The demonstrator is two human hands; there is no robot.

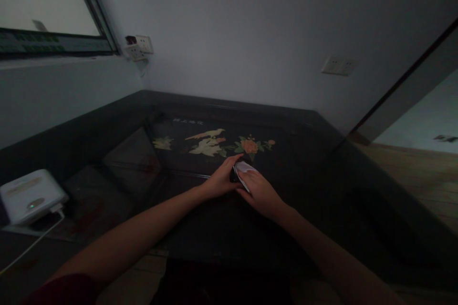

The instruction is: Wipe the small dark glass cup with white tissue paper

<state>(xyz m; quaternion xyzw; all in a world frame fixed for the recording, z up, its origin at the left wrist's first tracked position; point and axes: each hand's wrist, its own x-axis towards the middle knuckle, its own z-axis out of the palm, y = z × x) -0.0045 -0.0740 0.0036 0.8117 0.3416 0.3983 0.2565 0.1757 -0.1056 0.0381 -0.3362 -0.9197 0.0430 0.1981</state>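
Both my hands meet over the dark table [307, 152], just in front of its painted bird and flower picture [214, 145]. My left hand [222, 178] is curled round a small dark object [234, 174], thumb and fingers closed on it. My right hand [259, 193] presses a white cloth or tissue [245, 169] against that object, fingers closed on the cloth. In the dim light I cannot make out what the dark object is.
A white box-shaped device [30, 195] with a white cable [36, 243] sits at the left edge. Wall sockets [138, 47] hang in the corner, another socket plate [338, 66] is on the back wall. A window [43, 9] is upper left, wooden floor [422, 176] at right.
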